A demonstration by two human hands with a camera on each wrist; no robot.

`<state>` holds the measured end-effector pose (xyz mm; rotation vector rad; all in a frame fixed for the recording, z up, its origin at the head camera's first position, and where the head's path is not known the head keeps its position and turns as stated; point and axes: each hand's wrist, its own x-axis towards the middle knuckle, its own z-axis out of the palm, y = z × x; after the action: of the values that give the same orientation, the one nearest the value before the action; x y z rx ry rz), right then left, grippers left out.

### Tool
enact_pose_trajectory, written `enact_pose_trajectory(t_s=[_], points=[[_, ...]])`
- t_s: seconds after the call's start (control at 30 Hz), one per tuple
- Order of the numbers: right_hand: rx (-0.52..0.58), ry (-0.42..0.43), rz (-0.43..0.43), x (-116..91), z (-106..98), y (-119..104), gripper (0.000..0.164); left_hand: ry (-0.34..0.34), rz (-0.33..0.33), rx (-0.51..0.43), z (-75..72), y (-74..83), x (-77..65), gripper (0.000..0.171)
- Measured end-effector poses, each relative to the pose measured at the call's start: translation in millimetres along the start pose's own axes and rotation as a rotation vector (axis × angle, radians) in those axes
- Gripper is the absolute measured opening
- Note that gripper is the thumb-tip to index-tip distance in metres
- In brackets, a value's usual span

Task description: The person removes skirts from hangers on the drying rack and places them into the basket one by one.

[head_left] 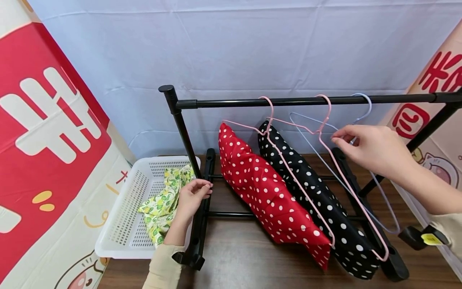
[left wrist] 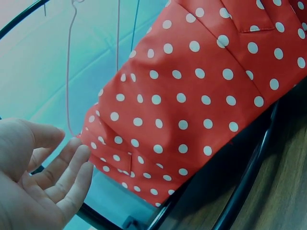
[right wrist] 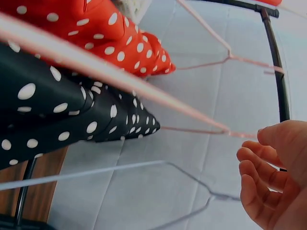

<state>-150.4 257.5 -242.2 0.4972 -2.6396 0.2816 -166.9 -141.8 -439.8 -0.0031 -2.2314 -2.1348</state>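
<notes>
My right hand (head_left: 377, 150) is held in the air beside the neck of a pink hanger (head_left: 326, 116), fingers loosely bent and holding nothing. A black polka-dot cloth (head_left: 306, 188) hangs on that hanger. Left of it, a second pink hanger (head_left: 270, 112) carries a red polka-dot cloth (head_left: 260, 184); both hook over the black rack's rail (head_left: 227, 103). Behind my right hand hangs a light blue hanger (head_left: 369, 105) with no cloth on it. My left hand (head_left: 190, 197), relaxed and holding nothing, hovers near the rack's left post, its fingers pointing towards the red cloth in the left wrist view.
A white perforated basket (head_left: 119, 224) stands left of the rack, holding a yellow-green lemon-print cloth (head_left: 160, 212). The rack's black feet (head_left: 196, 241) rest on a brown wooden tabletop (head_left: 238, 257). Pale cloth hangs behind, with printed panels at both sides.
</notes>
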Motion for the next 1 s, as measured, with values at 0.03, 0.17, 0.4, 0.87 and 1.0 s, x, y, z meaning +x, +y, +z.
enact_pose_trajectory(t_s=[0.03, 0.17, 0.4, 0.87, 1.0], points=[[0.002, 0.003, -0.009, 0.7, 0.3, -2.8, 0.012, 0.000, 0.009, 0.001, 1.4, 0.0, 0.0, 0.013], [0.023, 0.003, -0.031, 4.3, 1.2, -12.9, 0.011, 0.000, 0.016, 0.012, 6.8, -0.7, 0.3, 0.011], [0.055, 0.009, -0.067, 10.6, 7.8, -26.7, 0.010, -0.010, -0.020, -0.013, 13.9, -4.9, 0.1, 0.012], [0.114, -0.083, -0.073, 27.3, 27.2, -49.7, 0.019, -0.004, -0.039, -0.019, 18.1, -12.4, 0.3, 0.012], [0.122, -0.091, -0.080, 31.3, 34.9, -53.6, 0.020, 0.002, -0.030, -0.027, 19.3, -15.6, 0.4, 0.010]])
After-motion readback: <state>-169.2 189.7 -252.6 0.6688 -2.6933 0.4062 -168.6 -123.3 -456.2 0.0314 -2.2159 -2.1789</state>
